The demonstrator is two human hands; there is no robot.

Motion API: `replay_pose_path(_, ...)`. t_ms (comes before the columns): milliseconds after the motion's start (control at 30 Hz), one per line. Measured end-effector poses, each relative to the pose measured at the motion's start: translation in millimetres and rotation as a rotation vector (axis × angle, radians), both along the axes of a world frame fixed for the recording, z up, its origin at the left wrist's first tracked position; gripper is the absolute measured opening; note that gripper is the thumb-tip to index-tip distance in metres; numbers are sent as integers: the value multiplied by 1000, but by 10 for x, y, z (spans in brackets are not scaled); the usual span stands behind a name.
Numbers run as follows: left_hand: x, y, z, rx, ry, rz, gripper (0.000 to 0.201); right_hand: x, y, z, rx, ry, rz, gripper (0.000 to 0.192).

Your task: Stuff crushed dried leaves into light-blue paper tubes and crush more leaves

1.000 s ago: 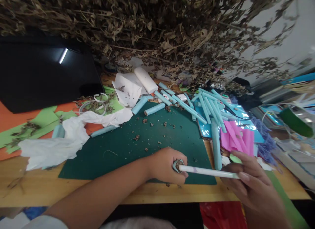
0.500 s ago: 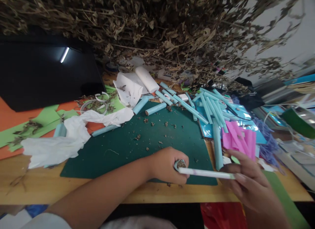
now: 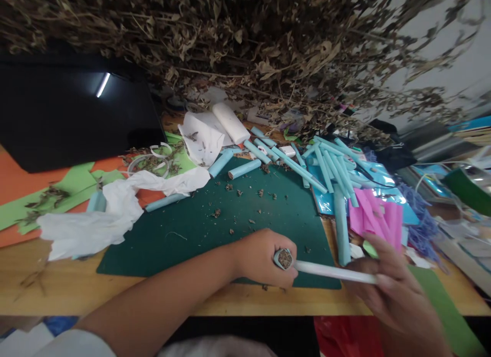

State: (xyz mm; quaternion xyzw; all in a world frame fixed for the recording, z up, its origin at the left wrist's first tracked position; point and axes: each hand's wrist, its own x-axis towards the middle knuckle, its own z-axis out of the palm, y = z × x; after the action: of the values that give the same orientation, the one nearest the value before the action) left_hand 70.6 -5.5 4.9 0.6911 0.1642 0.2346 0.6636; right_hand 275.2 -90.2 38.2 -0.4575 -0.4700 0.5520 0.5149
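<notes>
My left hand [image 3: 261, 257] is closed around a short pale blue paper tube [image 3: 283, 258] whose open end shows brown dried plant bits inside. My right hand [image 3: 387, 288] holds a thin white stick [image 3: 330, 271] by its right end; the stick's left tip touches the tube's open mouth. Both hands hover over the front right corner of a dark green cutting mat [image 3: 199, 229] on a wooden table [image 3: 76, 290].
Several pale blue rolled tubes [image 3: 326, 165] lie at the mat's far right, beside pink paper [image 3: 378, 216]. White crumpled tissue [image 3: 99, 219], green and orange paper sheets [image 3: 57, 188] and a black panel [image 3: 72, 116] lie left. Dried leafy branches [image 3: 245, 45] hang overhead.
The white stick's tip stays at the tube's mouth while my right hand has shifted slightly right and down. The view has drifted a little. My left hand keeps its grip.
</notes>
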Motion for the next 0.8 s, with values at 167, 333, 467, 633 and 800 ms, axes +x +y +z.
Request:
replay_pose_path(167, -1, -9, -9, 21, 15, 15, 15, -18, -3, 2, 115, 142, 80, 38)
replay_pose_path(333, -2, -3, 1, 30, 69, 18, 13, 6, -8, 67, -28, -56, 43, 37)
replay_pose_path(467, -2, 1, 1, 58, 56, 4, 13, 56, -41, 107, 122, -82, 23, 32)
replay_pose_path(633, -4, -1, 8, 60, 88, 14, 11, 53, -61, 126, 126, -151, -6, 27)
replay_pose_path(800, -7, 17, 1, 73, 38, -12, 12, 51, -108, 84, 50, -305, 98, 24)
